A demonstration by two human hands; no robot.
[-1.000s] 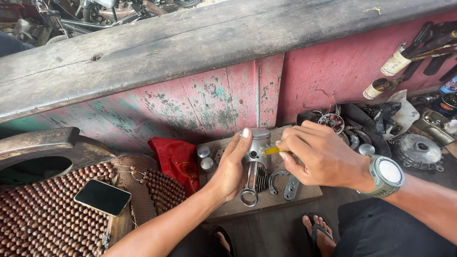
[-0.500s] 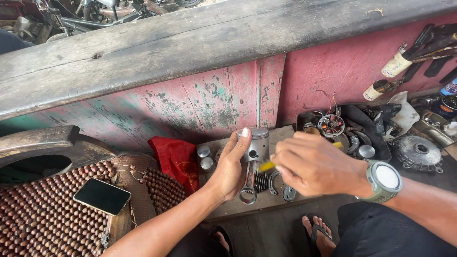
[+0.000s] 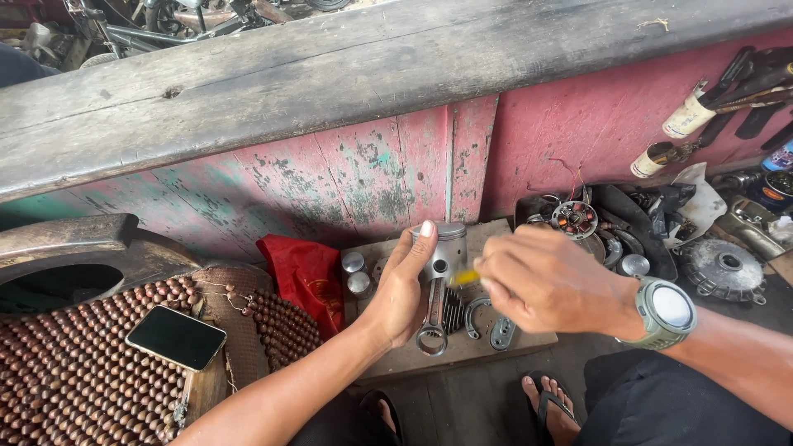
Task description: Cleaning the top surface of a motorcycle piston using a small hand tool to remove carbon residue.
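My left hand (image 3: 402,285) grips a silver piston (image 3: 447,249) upright, its connecting rod (image 3: 434,316) hanging down over a wooden board (image 3: 529,339). My right hand (image 3: 541,281), with a grey watch (image 3: 667,310) on the wrist, pinches a small yellow-handled tool (image 3: 465,277) whose tip points at the side of the piston near its pin hole. The right hand is blurred by motion.
On the board lie two small metal cylinders (image 3: 356,272), a curved clip (image 3: 474,316) and a flat metal piece (image 3: 502,333). A red cloth (image 3: 301,268) lies left of it. A phone (image 3: 175,337) rests on a beaded seat mat (image 3: 74,372). Engine parts (image 3: 661,239) are heaped right. A red wooden wall (image 3: 347,173) stands behind.
My right hand has moved down and slightly right with the yellow tool, staying near the piston. My left hand keeps the piston in the same place.
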